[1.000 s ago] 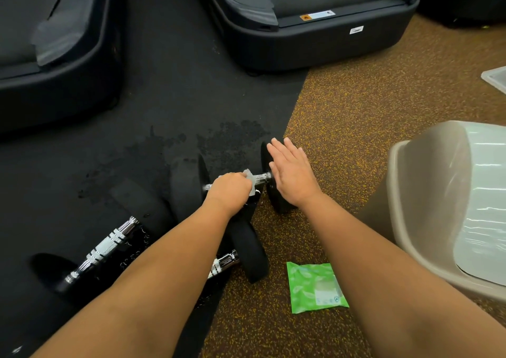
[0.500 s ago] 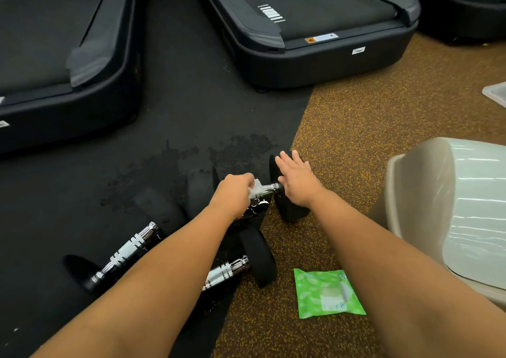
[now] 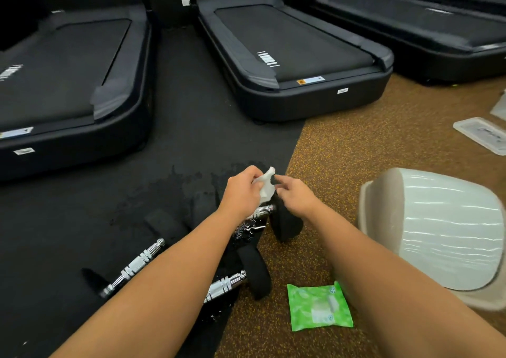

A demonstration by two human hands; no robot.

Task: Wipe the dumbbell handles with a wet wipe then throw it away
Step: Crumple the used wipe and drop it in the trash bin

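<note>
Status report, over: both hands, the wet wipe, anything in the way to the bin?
Left hand grips wet wipe above dumbbell handle. Right hand open, fingers near the wipe. Only that hand lies between wipe and bin.

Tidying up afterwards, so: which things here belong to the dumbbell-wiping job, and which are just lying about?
For the job: wet wipe held in the left hand, dumbbells, green wipes pack, bin.
Lying about: treadmills, clear plastic lid.
</note>
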